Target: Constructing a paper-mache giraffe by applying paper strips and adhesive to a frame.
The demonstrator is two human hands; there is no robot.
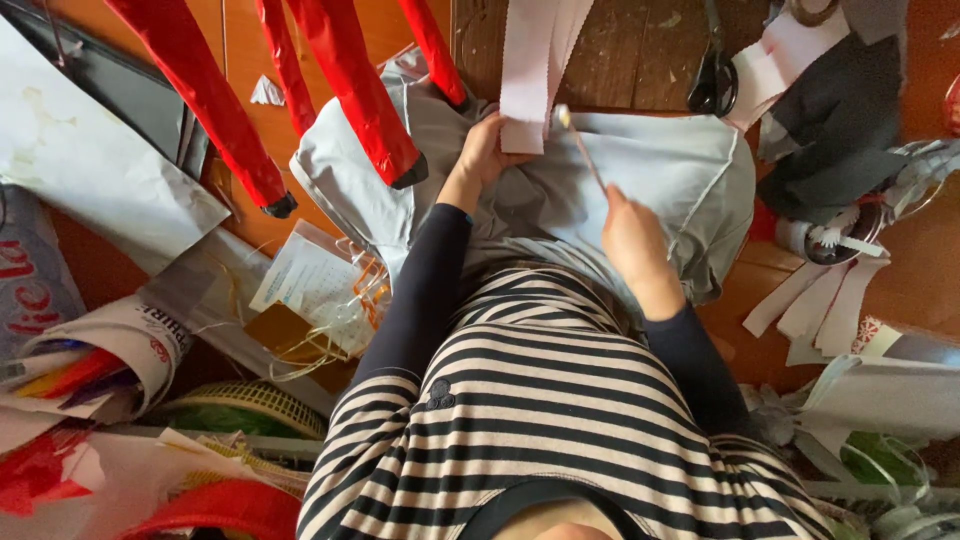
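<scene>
Soft even daylight, faint shadows, sharp centre, slight wide-angle edge stretch.

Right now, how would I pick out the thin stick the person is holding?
Find the grey fabric spread over the wooden floor ahead of the striped shirt. The right hand rests on it, gripping the thin stick, which slants up toward the pale pink strip under the left hand. Nothing nearby is as slim and rigid.

cluttered sewing workshop: scissors, grey fabric, paper offcuts

Clear plastic packet — left, floor
</scene>
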